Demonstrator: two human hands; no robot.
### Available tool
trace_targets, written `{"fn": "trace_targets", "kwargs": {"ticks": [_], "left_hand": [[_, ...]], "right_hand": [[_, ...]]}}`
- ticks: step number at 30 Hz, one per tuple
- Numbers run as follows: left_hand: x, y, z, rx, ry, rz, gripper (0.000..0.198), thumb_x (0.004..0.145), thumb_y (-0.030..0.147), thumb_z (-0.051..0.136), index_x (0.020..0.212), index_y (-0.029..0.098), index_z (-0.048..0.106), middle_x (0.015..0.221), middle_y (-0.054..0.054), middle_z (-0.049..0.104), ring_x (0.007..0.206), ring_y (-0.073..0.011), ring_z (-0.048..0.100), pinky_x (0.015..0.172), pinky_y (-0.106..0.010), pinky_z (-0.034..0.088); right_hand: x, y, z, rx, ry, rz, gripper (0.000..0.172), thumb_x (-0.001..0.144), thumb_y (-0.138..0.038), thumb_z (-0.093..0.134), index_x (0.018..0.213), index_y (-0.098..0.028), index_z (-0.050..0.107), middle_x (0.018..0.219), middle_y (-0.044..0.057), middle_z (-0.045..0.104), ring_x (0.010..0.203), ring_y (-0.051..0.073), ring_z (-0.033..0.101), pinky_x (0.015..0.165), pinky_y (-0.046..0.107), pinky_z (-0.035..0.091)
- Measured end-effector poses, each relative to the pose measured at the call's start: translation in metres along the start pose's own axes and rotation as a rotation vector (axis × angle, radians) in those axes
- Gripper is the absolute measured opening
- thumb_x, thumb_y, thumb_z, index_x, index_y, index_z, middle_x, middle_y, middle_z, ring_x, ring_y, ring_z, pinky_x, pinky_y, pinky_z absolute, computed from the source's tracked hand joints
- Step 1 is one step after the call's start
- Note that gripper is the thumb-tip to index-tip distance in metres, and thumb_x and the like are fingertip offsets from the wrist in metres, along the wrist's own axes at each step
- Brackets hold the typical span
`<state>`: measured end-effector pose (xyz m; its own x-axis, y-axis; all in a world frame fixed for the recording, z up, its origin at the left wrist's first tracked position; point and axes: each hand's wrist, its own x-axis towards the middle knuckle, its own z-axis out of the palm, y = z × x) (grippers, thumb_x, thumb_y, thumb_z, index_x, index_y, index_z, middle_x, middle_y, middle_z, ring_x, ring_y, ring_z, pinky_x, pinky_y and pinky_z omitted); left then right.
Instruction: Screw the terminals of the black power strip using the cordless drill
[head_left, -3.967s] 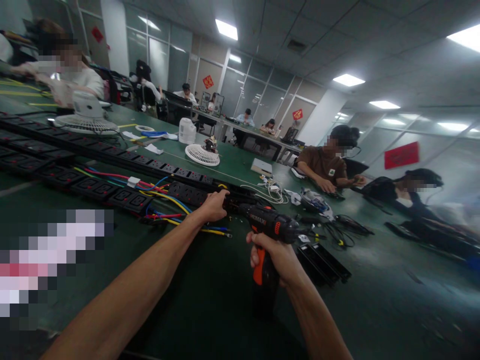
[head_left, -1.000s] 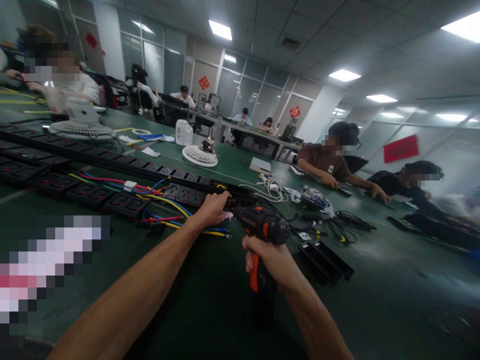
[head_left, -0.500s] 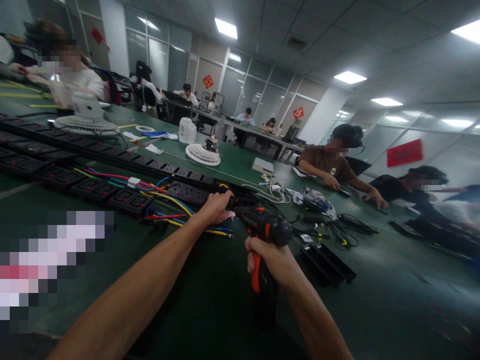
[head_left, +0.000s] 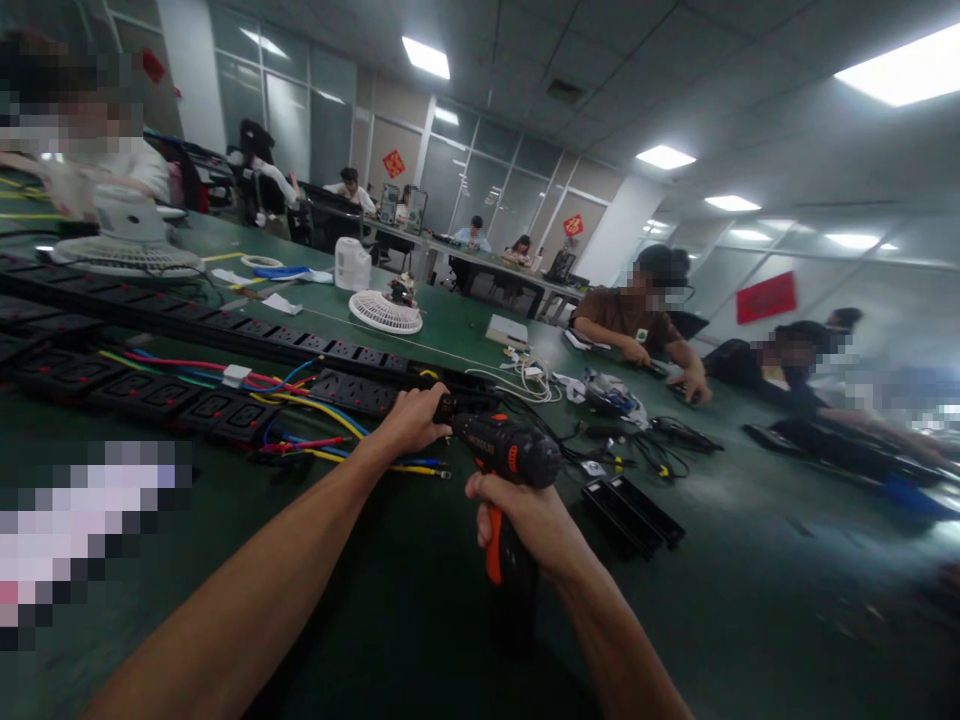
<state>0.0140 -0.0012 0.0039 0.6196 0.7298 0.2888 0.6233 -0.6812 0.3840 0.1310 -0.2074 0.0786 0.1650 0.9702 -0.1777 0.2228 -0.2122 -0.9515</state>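
My right hand is wrapped round the grip of a black and orange cordless drill, whose nose points left and away from me. Just ahead of the drill's nose, my left hand is closed on the end of a black power strip; its fingertips and the exact contact at the drill tip are hidden. Red, blue, yellow and green wires run along the strip beside my left hand. A yellow wire with a metal end terminal lies below it on the green table.
More black power strips stretch off to the left. Two black trough-shaped parts lie right of the drill, near tangled black cables. Beyond are a white fan grille and a white jug. A person in brown works at the right.
The camera has turned slightly right, so the scene sits further left in the picture. Both hands and the drill keep about the same place at the power strip.
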Motion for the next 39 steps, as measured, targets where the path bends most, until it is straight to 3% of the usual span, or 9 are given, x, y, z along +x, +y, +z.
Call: {"fn": "trace_targets", "kwargs": {"ticks": [10,21,30,39], "left_hand": [[0.005,-0.009,0.010,0.013,-0.020,0.003,0.050,0.087,0.035,0.062,0.135,0.024,0.051,0.122,-0.012,0.073,0.114,-0.0364,0.066,0.096,-0.046,0.045],[0.001,-0.003,0.002,0.013,0.005,-0.018,0.054,0.087,0.040,0.070,0.136,0.023,0.051,0.122,-0.012,0.071,0.116,-0.0349,0.065,0.098,-0.044,0.046],[0.000,-0.003,0.002,-0.002,0.014,-0.007,0.054,0.087,0.040,0.071,0.134,0.023,0.052,0.121,-0.013,0.070,0.115,-0.0360,0.064,0.099,-0.046,0.046],[0.000,-0.001,0.001,-0.016,0.003,-0.001,0.052,0.088,0.040,0.069,0.133,0.023,0.051,0.124,-0.014,0.070,0.118,-0.0366,0.063,0.099,-0.046,0.045]], "right_hand": [[-0.003,-0.005,0.006,0.105,-0.040,-0.023,0.031,0.074,-0.033,0.073,0.100,-0.017,0.068,0.051,-0.005,0.062,0.042,0.014,0.060,0.047,0.024,0.048],[-0.003,-0.001,0.001,0.033,-0.036,-0.012,0.040,0.078,-0.045,0.069,0.103,-0.013,0.072,0.050,-0.001,0.063,0.044,0.015,0.056,0.047,0.024,0.043],[0.006,0.008,-0.003,0.038,-0.040,-0.006,0.023,0.076,-0.041,0.069,0.075,-0.018,0.064,0.047,-0.001,0.061,0.044,0.015,0.055,0.049,0.027,0.045],[0.002,0.002,0.001,0.056,-0.026,0.011,0.019,0.073,-0.037,0.068,0.073,-0.020,0.062,0.045,-0.002,0.059,0.043,0.015,0.055,0.047,0.026,0.044]]}}
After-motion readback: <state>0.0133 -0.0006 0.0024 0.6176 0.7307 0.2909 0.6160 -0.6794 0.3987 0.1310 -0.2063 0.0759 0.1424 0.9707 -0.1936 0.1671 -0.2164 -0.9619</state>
